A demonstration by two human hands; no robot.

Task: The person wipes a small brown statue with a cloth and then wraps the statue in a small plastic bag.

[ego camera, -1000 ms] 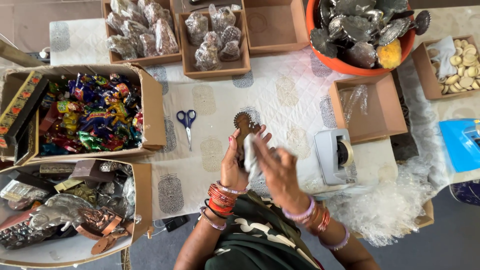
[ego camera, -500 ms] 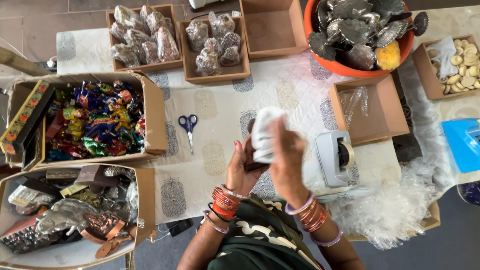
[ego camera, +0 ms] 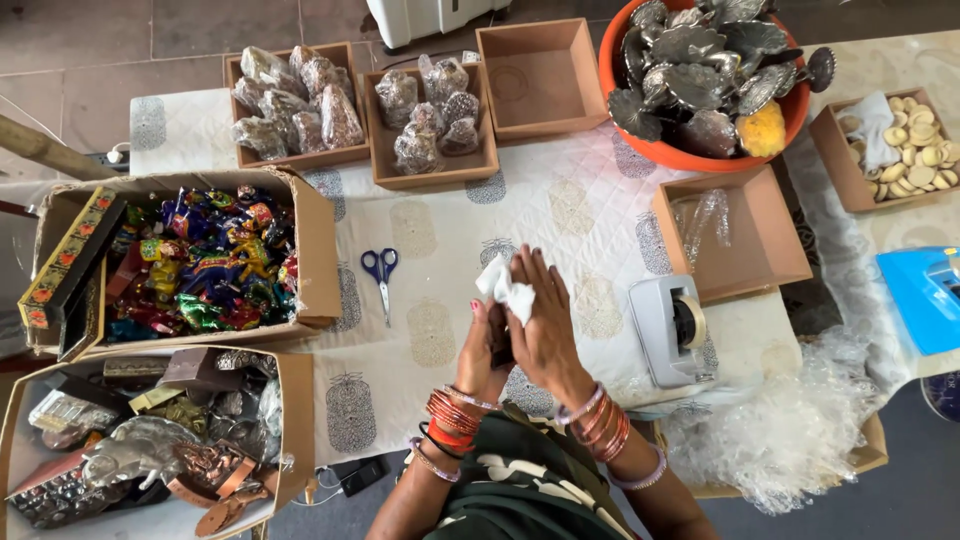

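My left hand (ego camera: 482, 345) and my right hand (ego camera: 542, 322) are pressed together over the middle of the white quilted cloth (ego camera: 590, 210). Between them is a small dark object, almost fully hidden by my palms. A crumpled white cloth (ego camera: 505, 288) sticks out above my fingers, and my right hand presses it against the object. Both wrists carry red, orange and pink bangles. Blue-handled scissors (ego camera: 380, 278) lie to the left of my hands, and a grey tape dispenser (ego camera: 672, 327) stands to the right.
A carton of bright foil-wrapped items (ego camera: 200, 262) and a carton of metal figures (ego camera: 150, 450) stand at left. Trays of wrapped pieces (ego camera: 300, 100), an empty brown tray (ego camera: 535, 75), an orange tub of metal leaves (ego camera: 715, 75) and a tray of pale discs (ego camera: 915, 150) lie beyond. Bubble wrap (ego camera: 790, 430) is at right.
A second ago a brown, round-topped object stood out above my hands. Since then my right hand has covered it with the white cloth, and both hands have closed around it.
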